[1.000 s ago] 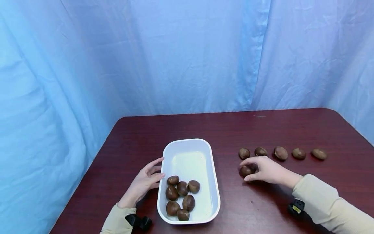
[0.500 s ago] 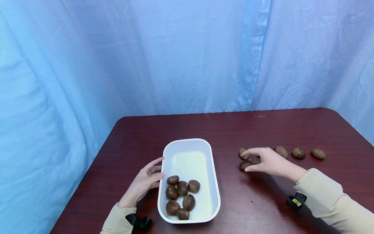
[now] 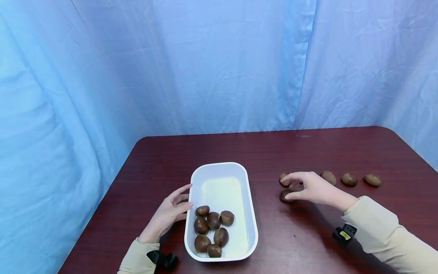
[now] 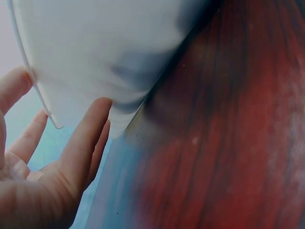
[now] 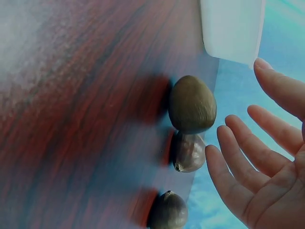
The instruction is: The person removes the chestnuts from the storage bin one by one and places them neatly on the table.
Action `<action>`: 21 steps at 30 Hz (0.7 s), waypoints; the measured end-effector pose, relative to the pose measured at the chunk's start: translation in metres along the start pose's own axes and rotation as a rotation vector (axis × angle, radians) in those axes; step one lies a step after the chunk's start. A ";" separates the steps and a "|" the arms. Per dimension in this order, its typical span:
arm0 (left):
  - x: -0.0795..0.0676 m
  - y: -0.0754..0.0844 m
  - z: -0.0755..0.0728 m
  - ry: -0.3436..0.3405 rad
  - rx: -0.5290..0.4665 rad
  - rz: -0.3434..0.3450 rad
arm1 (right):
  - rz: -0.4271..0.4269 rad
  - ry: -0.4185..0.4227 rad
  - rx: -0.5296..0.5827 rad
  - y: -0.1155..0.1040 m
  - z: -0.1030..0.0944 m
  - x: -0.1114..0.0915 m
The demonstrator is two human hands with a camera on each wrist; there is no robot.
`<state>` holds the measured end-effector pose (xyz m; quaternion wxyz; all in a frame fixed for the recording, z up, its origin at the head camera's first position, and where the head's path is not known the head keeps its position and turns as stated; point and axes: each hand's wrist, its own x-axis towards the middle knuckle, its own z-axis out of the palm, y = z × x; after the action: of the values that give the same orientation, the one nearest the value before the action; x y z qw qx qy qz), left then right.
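A white rectangular box (image 3: 220, 169) stands on the table with several brown chestnuts (image 3: 214, 220) gathered in its near part. Along its left side lies my left hand (image 3: 170, 209), fingers spread and fairly straight, fingertips at the rim and wall (image 4: 90, 52). My right hand (image 3: 313, 189) hovers by the left end of a row of chestnuts, its fingers relaxed and apart. A chestnut (image 3: 286, 196) sits just in front of the row, near the thumb; the row's leftmost chestnut (image 3: 284, 179) shows past the fingertips. In the right wrist view the palm faces a chestnut (image 5: 192, 105) with a gap between.
Further right the row continues with three chestnuts, the last one (image 3: 372, 180) toward the right side. All lie on a dark red wooden table (image 3: 260, 148). A light blue curtain (image 3: 219, 68) hangs behind and to the left. Each wrist wears a small black camera (image 3: 345, 234).
My right hand has moved slightly away from me, and the chestnut by its thumb has shifted closer to the row. The left hand and the box have stayed in place.
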<state>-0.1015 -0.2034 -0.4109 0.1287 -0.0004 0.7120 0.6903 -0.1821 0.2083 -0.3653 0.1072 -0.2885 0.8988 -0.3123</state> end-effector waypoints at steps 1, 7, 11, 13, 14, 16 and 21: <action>0.000 0.000 0.000 0.000 0.000 0.000 | -0.001 0.000 -0.003 0.000 0.000 0.000; 0.000 0.000 0.000 0.002 0.003 0.002 | -0.033 0.005 0.007 -0.004 0.000 0.006; 0.001 0.001 0.000 0.007 0.006 0.006 | -0.067 0.023 0.005 -0.014 0.001 0.015; 0.001 0.001 0.001 0.008 0.007 0.005 | -0.082 0.028 0.012 -0.022 0.001 0.021; 0.001 0.001 0.001 0.009 0.008 0.005 | -0.093 0.035 0.010 -0.027 0.002 0.024; 0.002 0.001 0.001 0.007 0.008 0.006 | -0.115 0.043 0.014 -0.037 0.002 0.031; 0.003 0.000 0.003 0.005 0.006 0.007 | -0.179 0.057 0.041 -0.067 0.008 0.051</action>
<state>-0.1043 -0.2001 -0.4113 0.1244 0.0009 0.7144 0.6886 -0.1904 0.1310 -0.3303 0.0590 -0.3561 0.8656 -0.3470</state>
